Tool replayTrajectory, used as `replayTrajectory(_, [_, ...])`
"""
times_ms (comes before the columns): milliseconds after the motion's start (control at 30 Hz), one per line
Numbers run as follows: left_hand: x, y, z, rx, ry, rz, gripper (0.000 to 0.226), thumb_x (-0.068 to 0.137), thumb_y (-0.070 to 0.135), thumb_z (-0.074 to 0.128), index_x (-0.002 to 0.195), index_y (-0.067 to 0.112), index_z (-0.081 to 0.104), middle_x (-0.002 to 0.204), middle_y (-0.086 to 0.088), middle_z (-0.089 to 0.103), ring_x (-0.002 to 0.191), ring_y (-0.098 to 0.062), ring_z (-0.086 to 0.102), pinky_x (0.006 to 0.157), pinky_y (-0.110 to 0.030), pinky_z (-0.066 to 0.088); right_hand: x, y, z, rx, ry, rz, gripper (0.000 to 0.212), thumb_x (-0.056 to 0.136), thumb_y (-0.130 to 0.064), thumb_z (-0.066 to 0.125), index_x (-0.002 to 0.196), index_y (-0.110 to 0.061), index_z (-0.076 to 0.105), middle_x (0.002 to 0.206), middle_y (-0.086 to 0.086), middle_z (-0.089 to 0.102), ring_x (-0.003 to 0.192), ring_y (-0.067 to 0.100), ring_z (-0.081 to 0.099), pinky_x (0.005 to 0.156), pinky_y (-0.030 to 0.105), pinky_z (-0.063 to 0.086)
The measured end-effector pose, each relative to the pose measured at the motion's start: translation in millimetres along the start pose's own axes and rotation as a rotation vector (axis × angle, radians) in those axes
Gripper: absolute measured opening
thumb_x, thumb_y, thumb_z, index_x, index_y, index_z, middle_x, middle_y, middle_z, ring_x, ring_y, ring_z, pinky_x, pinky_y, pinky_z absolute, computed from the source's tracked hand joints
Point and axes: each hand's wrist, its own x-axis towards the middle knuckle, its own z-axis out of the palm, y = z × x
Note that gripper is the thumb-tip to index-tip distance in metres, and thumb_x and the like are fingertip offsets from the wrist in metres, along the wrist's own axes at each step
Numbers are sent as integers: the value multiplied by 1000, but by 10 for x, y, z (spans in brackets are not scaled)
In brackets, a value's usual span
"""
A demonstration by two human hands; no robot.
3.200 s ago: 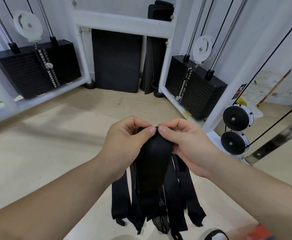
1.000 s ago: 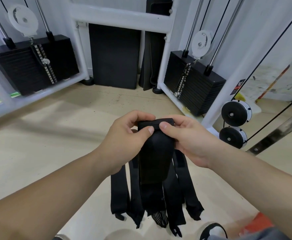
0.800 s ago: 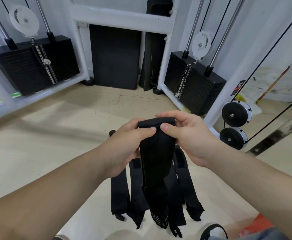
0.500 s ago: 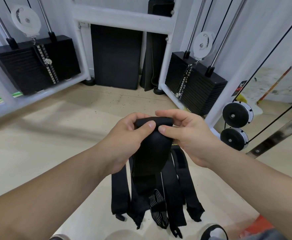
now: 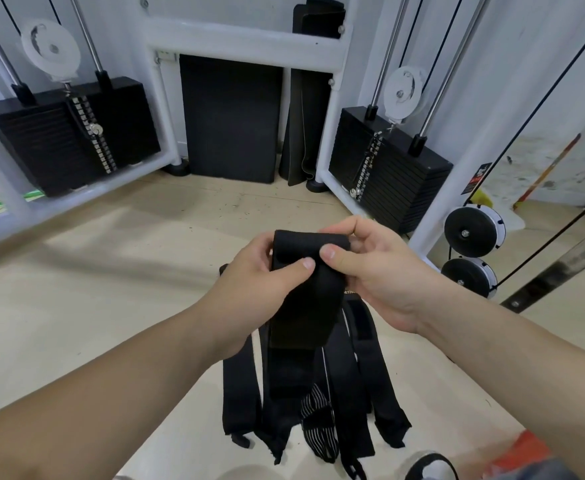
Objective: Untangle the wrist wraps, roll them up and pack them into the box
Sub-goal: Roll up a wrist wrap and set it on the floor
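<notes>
Now, mid-frame: left hand (image 5: 249, 289) pinches the rolled top of the wrist wraps (image 5: 304, 306) w/ thumb & fingers. Right hand (image 5: 384, 271) pinches the same roll from the other side. Loose ends hang toward bottom centre.

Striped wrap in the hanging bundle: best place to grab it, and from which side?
On the striped wrap, probably pinch the free lower end, coming from below on the camera side. That end hangs loose and exposed; its upper part is hidden behind the broad black wrap that the left hand and right hand pinch at the top.
</notes>
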Motion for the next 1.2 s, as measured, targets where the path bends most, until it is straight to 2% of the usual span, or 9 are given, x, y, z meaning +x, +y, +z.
replayTrajectory(133, [-3,30,7,-192,-83,-152,32,104,41,63,130,22,66,118,-3,80,111,-20,76,103,-45,57,-43,17,6,-182,30,-152,28,91,11,74,108,-11,72,109,21,75,94,30,75,84,38,66])
replayTrajectory(200, [9,20,-13,-131,-60,-118,36,103,47,62,128,21,66,118,-5,79,110,-21,77,104,-47,58,-62,16,16,-266,33,-187,29,88,12,76,106,-11,73,105,19,77,91,29,77,85,39,66])
replayTrajectory(300, [8,20,-9,-132,6,-58,26,102,41,67,122,25,68,115,-5,79,108,-22,77,98,-44,61,-71,-12,36,-173,23,-119,35,89,11,75,113,-13,71,105,12,79,91,26,78,84,37,66])
replayTrajectory(433, [-15,13,25,-112,46,56,13,102,26,69,115,26,69,106,-7,78,100,-27,77,86,-43,66,-67,-57,96,39,-62,64,26,105,-14,61,130,-18,67,127,10,76,116,27,74,100,43,60])
replayTrajectory(600, [-90,-25,66,-15,28,163,12,102,23,68,111,30,65,97,0,76,86,-18,74,75,-38,64,5,138,150,-117,-34,143,47,104,-64,48,133,-32,66,126,0,77,123,21,71,112,50,51])
replayTrajectory(767, [-142,-21,127,-3,-11,120,15,103,36,63,117,36,57,106,4,73,92,-12,73,78,-32,63,-3,115,144,-140,-15,150,48,105,-62,45,130,-27,66,126,5,76,123,24,71,113,53,50])
replayTrajectory(933, [-164,-37,91,-6,-57,115,13,105,38,60,118,39,57,108,7,73,95,-9,74,75,-24,58,-73,80,104,-89,-142,170,52,110,-57,39,140,-21,61,134,10,72,127,25,69,117,53,46])
replayTrajectory(1100, [-168,-107,75,169,-16,172,12,106,29,60,113,37,55,106,5,71,98,-13,71,87,-38,62,-45,176,66,-165,-218,262,65,100,-73,41,146,-29,54,142,6,67,128,21,68,114,49,50])
replayTrajectory(1200, [-173,-102,102,201,32,205,16,104,24,62,110,37,57,103,4,71,96,-15,71,89,-45,63,-18,163,40,-408,-185,255,69,92,-86,34,137,-39,57,130,2,73,116,22,74,107,49,56])
